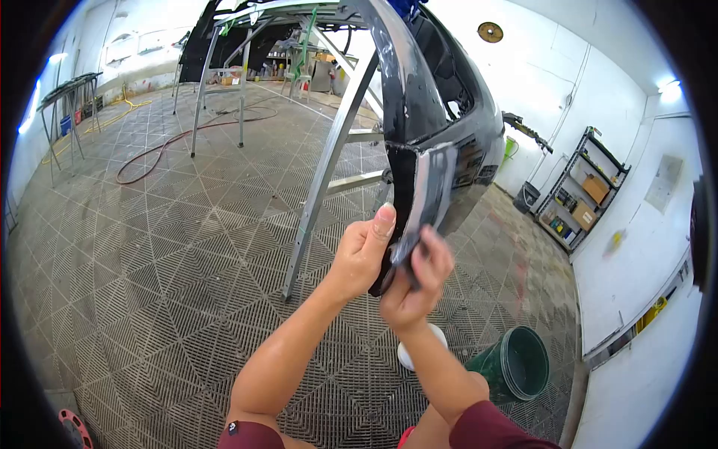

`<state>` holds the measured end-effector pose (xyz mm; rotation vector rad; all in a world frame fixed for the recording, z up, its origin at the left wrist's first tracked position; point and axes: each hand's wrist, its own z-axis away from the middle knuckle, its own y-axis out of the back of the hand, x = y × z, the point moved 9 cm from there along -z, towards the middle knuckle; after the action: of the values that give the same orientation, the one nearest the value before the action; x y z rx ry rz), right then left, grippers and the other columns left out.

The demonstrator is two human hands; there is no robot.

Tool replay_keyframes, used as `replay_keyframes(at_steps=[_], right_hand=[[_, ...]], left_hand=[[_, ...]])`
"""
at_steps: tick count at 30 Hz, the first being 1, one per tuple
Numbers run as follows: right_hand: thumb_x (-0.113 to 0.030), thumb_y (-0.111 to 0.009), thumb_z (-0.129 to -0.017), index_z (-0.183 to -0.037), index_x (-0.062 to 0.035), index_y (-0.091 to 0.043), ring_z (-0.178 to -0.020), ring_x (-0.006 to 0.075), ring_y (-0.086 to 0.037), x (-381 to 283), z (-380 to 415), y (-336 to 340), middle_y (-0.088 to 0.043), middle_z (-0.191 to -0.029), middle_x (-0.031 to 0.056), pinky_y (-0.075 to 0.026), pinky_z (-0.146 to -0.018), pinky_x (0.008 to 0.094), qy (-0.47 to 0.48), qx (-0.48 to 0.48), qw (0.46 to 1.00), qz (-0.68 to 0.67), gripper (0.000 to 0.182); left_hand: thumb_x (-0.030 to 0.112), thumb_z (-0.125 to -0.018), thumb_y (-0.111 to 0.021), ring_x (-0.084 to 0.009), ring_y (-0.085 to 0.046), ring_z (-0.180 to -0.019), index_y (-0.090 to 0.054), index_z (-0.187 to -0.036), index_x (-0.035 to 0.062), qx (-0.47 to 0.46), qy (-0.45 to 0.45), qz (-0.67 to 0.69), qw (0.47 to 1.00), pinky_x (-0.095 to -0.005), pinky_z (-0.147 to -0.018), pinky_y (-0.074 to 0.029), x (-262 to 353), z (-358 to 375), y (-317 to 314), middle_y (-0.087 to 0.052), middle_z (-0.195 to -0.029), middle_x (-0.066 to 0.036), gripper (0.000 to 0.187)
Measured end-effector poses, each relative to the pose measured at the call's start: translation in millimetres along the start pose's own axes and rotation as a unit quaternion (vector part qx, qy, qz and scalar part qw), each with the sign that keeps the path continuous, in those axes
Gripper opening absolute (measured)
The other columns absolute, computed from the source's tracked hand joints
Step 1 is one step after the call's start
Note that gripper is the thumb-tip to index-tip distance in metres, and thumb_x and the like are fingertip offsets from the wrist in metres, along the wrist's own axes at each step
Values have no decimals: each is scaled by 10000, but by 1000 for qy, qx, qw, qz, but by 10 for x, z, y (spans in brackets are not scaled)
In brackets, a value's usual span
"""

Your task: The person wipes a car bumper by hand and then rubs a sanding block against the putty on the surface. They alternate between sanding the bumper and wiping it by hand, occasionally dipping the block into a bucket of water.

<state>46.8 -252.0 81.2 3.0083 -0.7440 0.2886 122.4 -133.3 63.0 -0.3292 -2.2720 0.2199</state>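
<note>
A dark car bumper (479, 150) hangs in front of me, its near end pointing down, with a dull grey and pinkish strip along its edge. My left hand (360, 254) is closed on the bumper's black inner edge near the lower end, thumb up. Its other fingers are mostly hidden. My right hand (420, 280), partly smeared by motion, pinches a dark grey sanding pad or folded sheet (404, 248) against the outer side of that end. The pad's exact kind is blurred.
Metal stand legs (333, 172) rise just left of the bumper. A green bucket (502, 359) and a white container (408, 356) stand on the floor at lower right. A shelf rack (576, 187) lines the right wall. A red hose (161, 152) lies at back left.
</note>
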Motion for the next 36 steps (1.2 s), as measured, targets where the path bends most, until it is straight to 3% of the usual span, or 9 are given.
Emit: replay_keyframes(at_steps=[4,7,10,13,18,23,26,30,36], right_hand=[[-16,-625,-904,-1271,-81,-642,-1192,346,-627,199,-560,-50,-668,-1331,187,-403,-1078,456,36,-9,999,-9,373],[-34,-618,-909,-1267,-73,-632,-1196,362,-626,265,-1144,-236,-658,-1339,190,-408,-1040,457,-18,-130,991,27,361],[-28,-604,-896,-1269,-80,-619,-1176,378,-623,129,-130,-11,-646,-1348,194,-417,-1022,482,12,9,1000,-11,378],[-15,-597,-869,-1276,-91,-607,-1173,388,-619,4,593,17,-638,-1353,198,-427,-1022,503,-17,-7,1000,19,413],[-6,-604,-857,-1222,-75,-655,-1204,375,-617,273,-900,-136,-660,-1322,203,-423,-1040,491,11,-79,997,23,376],[47,-587,-840,-1255,-72,-610,-1211,405,-610,71,598,79,-643,-1342,213,-431,-1038,495,6,-17,1000,0,433],[53,-592,-837,-1267,-70,-604,-1218,405,-609,76,509,60,-641,-1346,214,-429,-1042,496,1,-23,1000,2,448],[44,-610,-841,-1291,-73,-603,-1230,386,-605,171,-590,-98,-644,-1343,212,-421,-1050,492,35,-63,997,9,465],[49,-600,-854,-1313,-73,-592,-1228,372,-603,-125,806,41,-611,-1389,219,-424,-1055,488,-53,-53,997,26,475]], left_hand=[[525,-1123,-385,-35,-433,-625,-607,-717,37,9,-1,-7,1000,-259,-530,-364,78,-14,-24,-520,-663,65,672],[529,-1122,-382,-38,-444,-631,-619,-725,24,-6,-14,-22,1000,-255,-547,-379,18,13,-24,-534,-672,57,685],[527,-1120,-392,-32,-433,-631,-612,-714,31,-4,-9,22,1000,-253,-542,-369,-98,-22,-39,-516,-664,72,678],[519,-1119,-407,-29,-429,-636,-619,-722,44,-4,31,-5,999,-246,-549,-369,-228,-18,102,-512,-670,77,654],[504,-1119,-424,-7,-427,-652,-574,-694,78,10,22,78,997,-211,-543,-348,-28,-16,-63,-519,-679,84,621],[496,-1121,-428,-10,-370,-632,-528,-669,98,-8,8,54,998,-234,-525,-309,-217,-49,4,-446,-659,102,611],[494,-1122,-427,-9,-364,-618,-543,-677,100,5,20,29,999,-236,-514,-299,-161,-26,35,-445,-658,105,606],[498,-1121,-422,-7,-422,-611,-646,-758,73,2,20,116,993,-227,-509,-332,10,-11,-98,-525,-692,91,602],[512,-1116,-429,-8,-385,-648,-625,-743,77,-12,6,58,998,-221,-547,-319,-169,-36,0,-491,-700,97,606]])
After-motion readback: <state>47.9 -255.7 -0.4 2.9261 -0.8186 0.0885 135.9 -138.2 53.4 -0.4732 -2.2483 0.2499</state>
